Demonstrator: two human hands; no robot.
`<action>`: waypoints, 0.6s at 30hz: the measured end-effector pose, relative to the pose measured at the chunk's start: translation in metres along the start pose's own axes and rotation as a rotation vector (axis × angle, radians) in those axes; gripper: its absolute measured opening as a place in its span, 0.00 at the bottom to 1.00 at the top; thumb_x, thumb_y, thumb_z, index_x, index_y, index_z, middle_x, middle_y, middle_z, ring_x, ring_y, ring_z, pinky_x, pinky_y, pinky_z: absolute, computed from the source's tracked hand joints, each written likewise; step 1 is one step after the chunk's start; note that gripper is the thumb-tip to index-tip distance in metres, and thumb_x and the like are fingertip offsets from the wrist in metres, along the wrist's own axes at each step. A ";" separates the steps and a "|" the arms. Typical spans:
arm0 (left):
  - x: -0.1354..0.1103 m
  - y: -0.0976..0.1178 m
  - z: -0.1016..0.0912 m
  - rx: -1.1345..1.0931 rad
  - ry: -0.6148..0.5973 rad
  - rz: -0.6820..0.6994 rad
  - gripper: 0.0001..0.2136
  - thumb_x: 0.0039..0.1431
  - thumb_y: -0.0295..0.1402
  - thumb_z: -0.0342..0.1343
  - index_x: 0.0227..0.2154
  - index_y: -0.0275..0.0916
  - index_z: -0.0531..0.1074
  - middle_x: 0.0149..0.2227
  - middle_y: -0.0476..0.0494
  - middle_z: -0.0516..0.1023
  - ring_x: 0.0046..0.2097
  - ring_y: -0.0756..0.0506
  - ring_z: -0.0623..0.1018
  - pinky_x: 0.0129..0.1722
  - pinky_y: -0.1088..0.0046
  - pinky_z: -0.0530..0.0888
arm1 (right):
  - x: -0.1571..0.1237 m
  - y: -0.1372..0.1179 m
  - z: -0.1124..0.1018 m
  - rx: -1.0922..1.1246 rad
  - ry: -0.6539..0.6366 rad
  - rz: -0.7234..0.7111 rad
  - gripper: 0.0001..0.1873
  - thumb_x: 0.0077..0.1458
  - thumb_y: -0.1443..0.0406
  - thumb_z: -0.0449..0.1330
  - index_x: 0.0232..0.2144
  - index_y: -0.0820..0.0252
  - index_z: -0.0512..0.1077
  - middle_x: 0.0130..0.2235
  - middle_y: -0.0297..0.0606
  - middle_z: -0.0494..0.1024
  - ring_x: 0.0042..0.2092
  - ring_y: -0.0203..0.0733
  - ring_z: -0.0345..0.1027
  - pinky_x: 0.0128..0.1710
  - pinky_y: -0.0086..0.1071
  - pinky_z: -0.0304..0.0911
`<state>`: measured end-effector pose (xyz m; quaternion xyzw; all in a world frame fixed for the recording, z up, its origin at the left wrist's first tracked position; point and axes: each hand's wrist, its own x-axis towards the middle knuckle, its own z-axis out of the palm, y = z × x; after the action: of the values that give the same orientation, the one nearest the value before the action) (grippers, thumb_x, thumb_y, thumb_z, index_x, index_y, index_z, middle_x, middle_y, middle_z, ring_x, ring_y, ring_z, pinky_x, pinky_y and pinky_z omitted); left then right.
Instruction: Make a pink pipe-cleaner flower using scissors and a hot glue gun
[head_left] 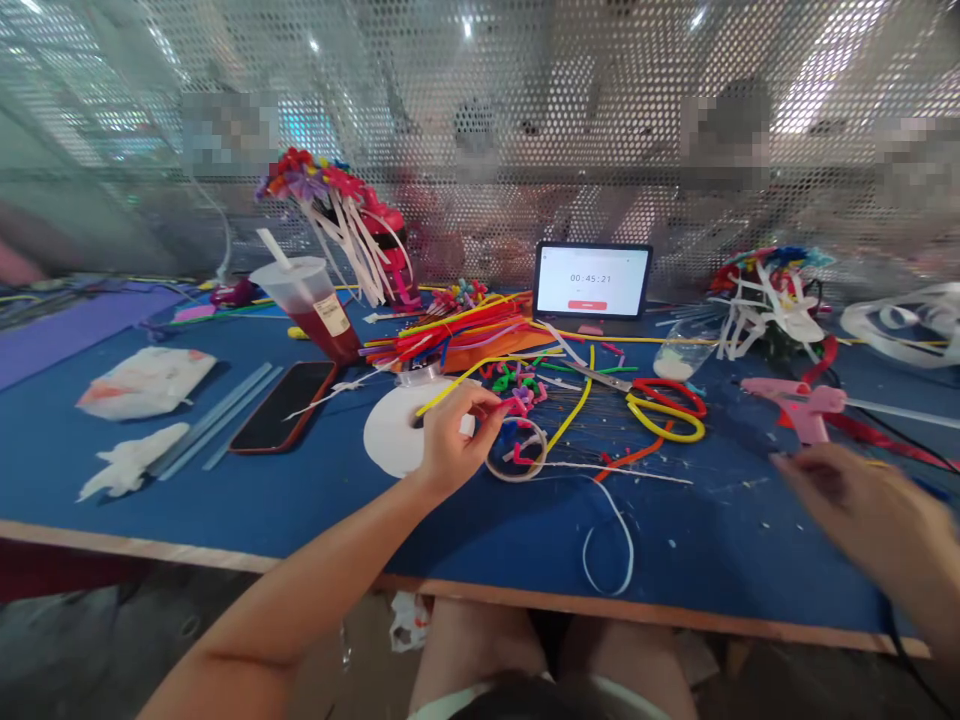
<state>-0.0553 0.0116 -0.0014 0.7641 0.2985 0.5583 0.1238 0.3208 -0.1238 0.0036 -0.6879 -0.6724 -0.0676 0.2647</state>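
Two colourful bunches with white strips, one at eleven o'clock from the left hand and the other at eleven from the right hand, look largely made up, while a bundle of straight fuzzy stems at twelve from the left hand appears unworked and the small bent pieces seem yet to be joined. Those pieces lie at one to two o'clock, just beside the left thumb and forefinger, which nearly meet, though I cannot tell whether they pinch one. The pink glue gun sits at eleven from the right hand, whose blurred fingers are bent; their grip cannot be told.
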 end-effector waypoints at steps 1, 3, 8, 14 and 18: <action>0.000 0.001 0.000 0.011 -0.006 0.009 0.03 0.52 0.26 0.58 0.30 0.36 0.70 0.26 0.49 0.73 0.27 0.53 0.72 0.27 0.79 0.72 | 0.003 -0.025 0.007 -0.012 -0.053 -0.048 0.10 0.57 0.56 0.53 0.27 0.51 0.68 0.24 0.38 0.74 0.25 0.44 0.68 0.22 0.34 0.58; -0.001 0.002 0.000 0.021 -0.020 0.023 0.03 0.52 0.25 0.58 0.30 0.36 0.71 0.26 0.48 0.74 0.27 0.53 0.72 0.26 0.79 0.72 | 0.014 -0.073 0.027 0.092 -0.181 -0.272 0.11 0.59 0.56 0.51 0.30 0.53 0.68 0.31 0.38 0.76 0.34 0.44 0.70 0.33 0.36 0.65; -0.002 0.003 -0.002 0.034 -0.031 0.071 0.04 0.51 0.23 0.56 0.31 0.36 0.71 0.27 0.47 0.75 0.27 0.53 0.72 0.27 0.78 0.72 | 0.051 -0.148 0.084 0.074 -0.270 -0.549 0.07 0.57 0.62 0.55 0.36 0.58 0.70 0.37 0.41 0.74 0.41 0.45 0.66 0.41 0.38 0.63; 0.001 0.004 -0.006 0.069 -0.044 0.132 0.05 0.51 0.23 0.55 0.31 0.37 0.71 0.27 0.47 0.75 0.26 0.53 0.72 0.28 0.76 0.72 | 0.063 -0.159 0.108 0.058 -0.352 -0.621 0.04 0.56 0.68 0.55 0.32 0.59 0.70 0.34 0.39 0.74 0.39 0.43 0.66 0.39 0.35 0.63; 0.003 0.007 -0.008 0.092 -0.035 0.191 0.04 0.51 0.23 0.55 0.30 0.38 0.71 0.27 0.47 0.75 0.28 0.51 0.75 0.28 0.76 0.73 | 0.058 -0.154 0.112 0.053 -0.363 -0.631 0.06 0.58 0.67 0.51 0.34 0.59 0.68 0.33 0.38 0.74 0.35 0.41 0.69 0.33 0.32 0.61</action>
<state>-0.0596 0.0063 0.0075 0.8038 0.2472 0.5396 0.0398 0.1487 -0.0280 -0.0235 -0.4400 -0.8893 -0.0052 0.1247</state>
